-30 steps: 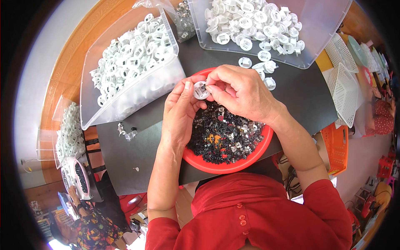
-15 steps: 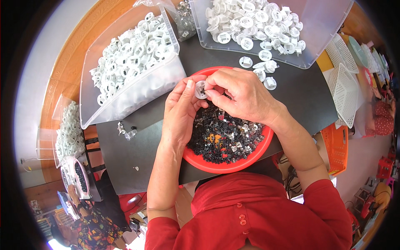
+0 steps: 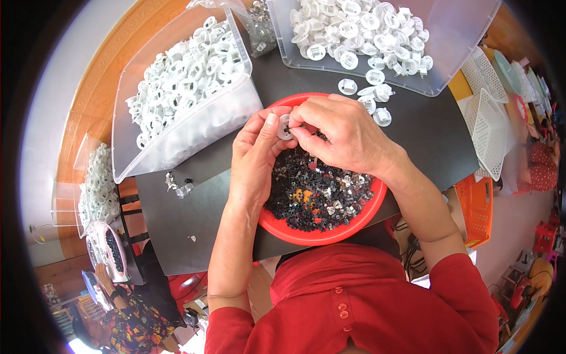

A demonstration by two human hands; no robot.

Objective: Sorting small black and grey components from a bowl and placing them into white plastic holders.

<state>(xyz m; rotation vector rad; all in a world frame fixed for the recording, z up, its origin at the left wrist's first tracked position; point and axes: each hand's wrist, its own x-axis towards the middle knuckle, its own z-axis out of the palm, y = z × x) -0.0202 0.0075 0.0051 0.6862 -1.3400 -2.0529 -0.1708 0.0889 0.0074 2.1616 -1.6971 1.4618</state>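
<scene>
White round cap (image 3: pixel 285 126), small and plastic, sits pinched between my left thumb and fingertips just above the far rim of the red bowl (image 3: pixel 321 237). My left hand (image 3: pixel 254 154) holds it steady with the fingers pressed close around its edge. My right hand (image 3: pixel 341 134) comes over from the other side, thumb and forefinger drawn together on something tiny and dark at the cap's face; what exactly it is, I cannot tell, it is mostly hidden under my fingertips.

Below my hands the bowl is a smooth, shallow, glossy dish, still well filled with a loose heap of small parts (image 3: pixel 318 192): mostly matt black bits, with shiny metal pieces and a few orange ones mixed in. By that heap I judge a good deal is left to do.

Just beyond the bowl a few loose white caps (image 3: pixel 372 94) lie on the dark, flat mat (image 3: pixel 194 212). Past them stands a clear plastic bin (image 3: pixel 448 35) holding a pile of the same white discs, each ribbed and with a raised centre. To my left a second clear bin (image 3: pixel 177 138), tilted, is heaped with more of them. Which bin holds finished pieces I cannot tell, so how much is done stays a guess
</scene>
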